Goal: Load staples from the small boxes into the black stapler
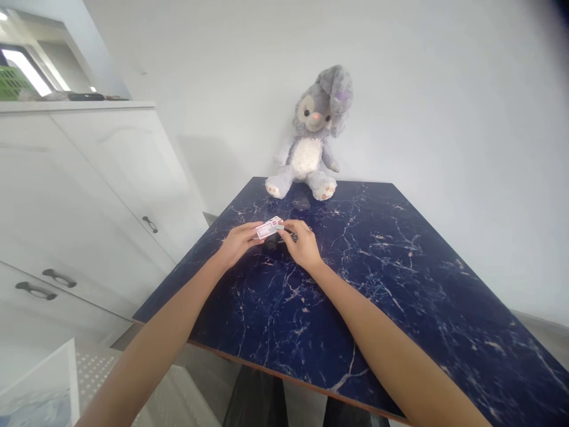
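Observation:
A small white box (pixel 268 228) with red print is held just above the dark blue marbled table (pixel 302 320). My left hand (pixel 240 242) grips its left end, fingers along the far side and thumb on the near side. At the right end, the fingertips and thumb of my right hand (pixel 303 242) are pinched together on a small greyish-white part (pixel 279 227), which looks like the box's end flap; I cannot tell for sure. Beneath the box is a dark patch, too unclear to tell whether it is a thing or a shadow.
A grey plush rabbit (pixel 307 155) sits at the table's far edge against the white wall (pixel 427 107). White cabinets (pixel 102 172) with dark handles stand at the left. A green basket (pixel 13 83) rests on top of them. A white perforated item (pixel 91 370) is at lower left.

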The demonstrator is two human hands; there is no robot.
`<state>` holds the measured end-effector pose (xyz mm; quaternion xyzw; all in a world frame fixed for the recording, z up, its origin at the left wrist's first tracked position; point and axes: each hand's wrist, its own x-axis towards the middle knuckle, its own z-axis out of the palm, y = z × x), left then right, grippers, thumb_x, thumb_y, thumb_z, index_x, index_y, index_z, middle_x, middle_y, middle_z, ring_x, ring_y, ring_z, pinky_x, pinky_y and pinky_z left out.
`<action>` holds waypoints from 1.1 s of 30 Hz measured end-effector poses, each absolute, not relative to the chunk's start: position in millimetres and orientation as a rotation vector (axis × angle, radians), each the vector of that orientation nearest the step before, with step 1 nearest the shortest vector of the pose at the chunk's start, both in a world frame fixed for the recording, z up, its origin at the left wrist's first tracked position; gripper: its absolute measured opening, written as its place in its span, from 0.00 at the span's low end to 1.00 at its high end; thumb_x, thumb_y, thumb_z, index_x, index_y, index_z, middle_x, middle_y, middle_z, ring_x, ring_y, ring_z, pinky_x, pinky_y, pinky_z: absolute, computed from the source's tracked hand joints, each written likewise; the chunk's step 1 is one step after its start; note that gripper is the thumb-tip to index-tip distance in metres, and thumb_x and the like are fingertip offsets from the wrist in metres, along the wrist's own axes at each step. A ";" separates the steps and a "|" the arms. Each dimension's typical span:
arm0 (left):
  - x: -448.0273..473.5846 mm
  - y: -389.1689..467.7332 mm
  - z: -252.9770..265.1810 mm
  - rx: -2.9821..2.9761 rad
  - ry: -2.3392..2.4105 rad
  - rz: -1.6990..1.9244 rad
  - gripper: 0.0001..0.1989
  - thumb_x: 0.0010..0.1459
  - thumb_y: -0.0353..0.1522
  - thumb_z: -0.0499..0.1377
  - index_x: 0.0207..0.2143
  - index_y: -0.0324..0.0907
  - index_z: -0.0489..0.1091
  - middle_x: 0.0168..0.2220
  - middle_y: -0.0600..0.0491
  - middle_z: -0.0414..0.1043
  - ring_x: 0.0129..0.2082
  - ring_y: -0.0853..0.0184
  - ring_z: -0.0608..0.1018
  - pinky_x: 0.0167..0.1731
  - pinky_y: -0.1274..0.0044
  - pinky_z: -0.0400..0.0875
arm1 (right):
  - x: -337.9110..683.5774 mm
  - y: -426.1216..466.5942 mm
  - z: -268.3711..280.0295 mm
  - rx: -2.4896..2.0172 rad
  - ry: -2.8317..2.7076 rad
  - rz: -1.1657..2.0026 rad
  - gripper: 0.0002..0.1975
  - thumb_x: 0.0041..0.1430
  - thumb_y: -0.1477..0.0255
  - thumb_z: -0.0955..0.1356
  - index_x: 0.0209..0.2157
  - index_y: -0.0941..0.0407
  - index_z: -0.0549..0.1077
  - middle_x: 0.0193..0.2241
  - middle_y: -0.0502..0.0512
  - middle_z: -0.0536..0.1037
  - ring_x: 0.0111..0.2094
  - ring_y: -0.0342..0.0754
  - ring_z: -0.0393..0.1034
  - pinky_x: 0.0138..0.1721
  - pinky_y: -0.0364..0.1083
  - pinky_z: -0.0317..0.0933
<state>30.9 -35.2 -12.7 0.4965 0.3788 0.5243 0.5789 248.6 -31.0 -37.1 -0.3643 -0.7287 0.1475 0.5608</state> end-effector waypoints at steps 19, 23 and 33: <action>-22.2 -9.8 -16.1 1.971 1.616 1.018 0.10 0.47 0.39 0.69 0.32 0.47 0.81 0.40 0.49 0.81 0.48 0.51 0.77 0.54 0.67 0.65 | 249.9 -29.3 -37.2 -0.956 -1.846 0.084 0.11 0.68 0.64 0.64 0.46 0.53 0.74 0.42 0.59 0.79 0.45 0.56 0.70 0.47 0.54 0.67; -13.0 -20.4 -12.8 1.907 1.409 1.043 0.21 0.46 0.39 0.70 0.45 0.47 0.78 0.46 0.49 0.80 0.46 0.54 0.79 0.51 0.68 0.68 | 249.9 -29.1 -36.5 -0.946 -1.859 0.089 0.11 0.68 0.65 0.64 0.46 0.53 0.74 0.42 0.58 0.79 0.45 0.56 0.69 0.47 0.53 0.66; -6.9 -13.7 -14.5 1.504 1.480 1.561 0.22 0.51 0.40 0.68 0.48 0.44 0.76 0.41 0.49 0.79 0.35 0.63 0.79 0.43 0.70 0.73 | 249.4 -28.5 -37.4 -0.955 -1.842 0.078 0.11 0.68 0.65 0.65 0.46 0.53 0.75 0.40 0.58 0.80 0.44 0.55 0.71 0.45 0.53 0.68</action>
